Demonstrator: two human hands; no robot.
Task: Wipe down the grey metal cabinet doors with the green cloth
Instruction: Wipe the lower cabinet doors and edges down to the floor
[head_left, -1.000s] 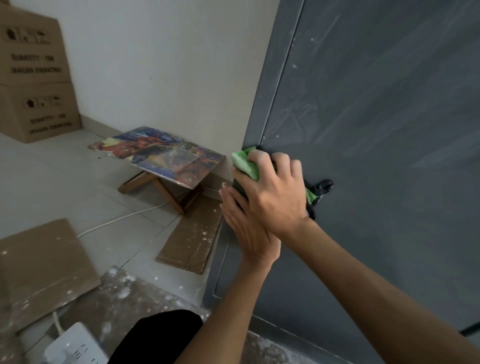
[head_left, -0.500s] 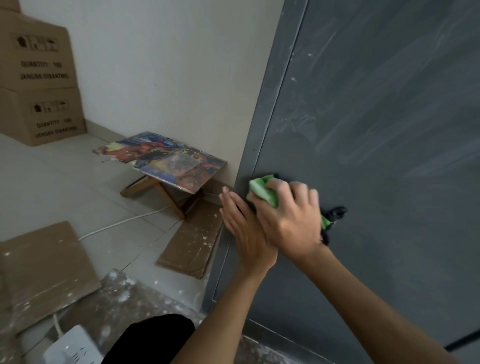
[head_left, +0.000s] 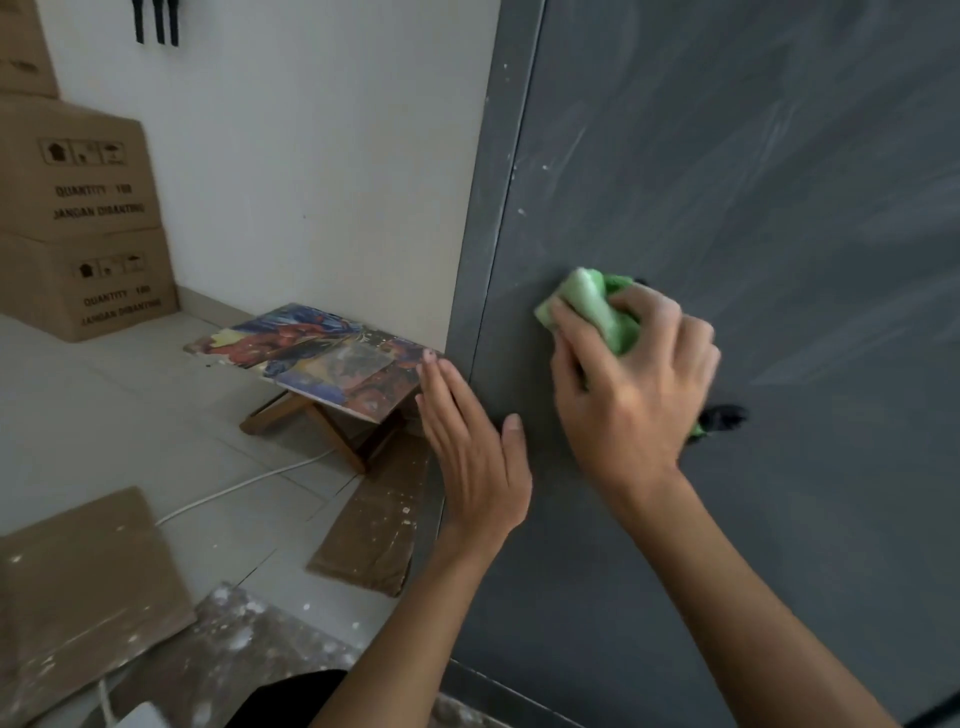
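Pressing crumpled soft green cloth (head_left: 597, 306) with curled right hand (head_left: 634, 384) on streaky matte grey cabinet door (head_left: 779, 208); left hand (head_left: 472, 447) flat, fingers straight, holding nothing.

"QUANTITY", "JANGAN DIBANTING" on boxes (head_left: 78, 171)

matt streaked metal door (head_left: 753, 208), soft cloth (head_left: 597, 306)

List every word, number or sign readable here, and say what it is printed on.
"QUANTITY 100" (number blurred, not certain): middle cardboard box, and again on the lower cardboard box.
"JANGAN DIBANTING": both boxes, the line beneath.
Three handling pictograms: top of each of those box faces, too small to tell apart.
Top cardboard box: a dark mark, unreadable.
Nothing readable elsewhere.
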